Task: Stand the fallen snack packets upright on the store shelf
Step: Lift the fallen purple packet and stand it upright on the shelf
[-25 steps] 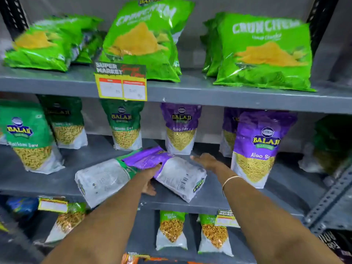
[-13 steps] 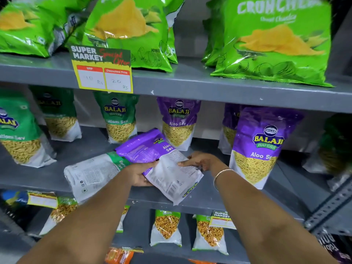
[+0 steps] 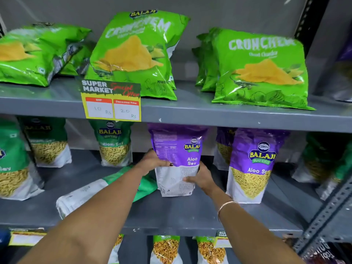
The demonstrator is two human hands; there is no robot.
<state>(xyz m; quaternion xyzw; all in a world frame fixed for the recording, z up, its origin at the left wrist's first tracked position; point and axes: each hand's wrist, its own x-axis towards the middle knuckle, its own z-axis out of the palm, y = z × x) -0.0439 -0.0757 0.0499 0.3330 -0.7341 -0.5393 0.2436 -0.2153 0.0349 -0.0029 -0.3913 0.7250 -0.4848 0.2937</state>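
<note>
Left hand (image 3: 155, 161) and right hand (image 3: 200, 177) both clamped on purple Balaji "Aloo Sev" packet (image 3: 176, 161), upright on middle shelf (image 3: 171, 212). Green fallen packet (image 3: 106, 189) lies flat just left. Shelf tag (image 3: 111, 101): "SUPER MARKET", 10 Rs, 20 Rs.

I see my left hand (image 3: 154, 161) and right hand (image 3: 202, 178) gripping a purple snack packet (image 3: 176, 159) from both sides, upright on the middle shelf (image 3: 181, 212). Just to its left a green packet (image 3: 106, 189) lies flat on its face. Another purple packet (image 3: 253, 164) stands to the right.
</note>
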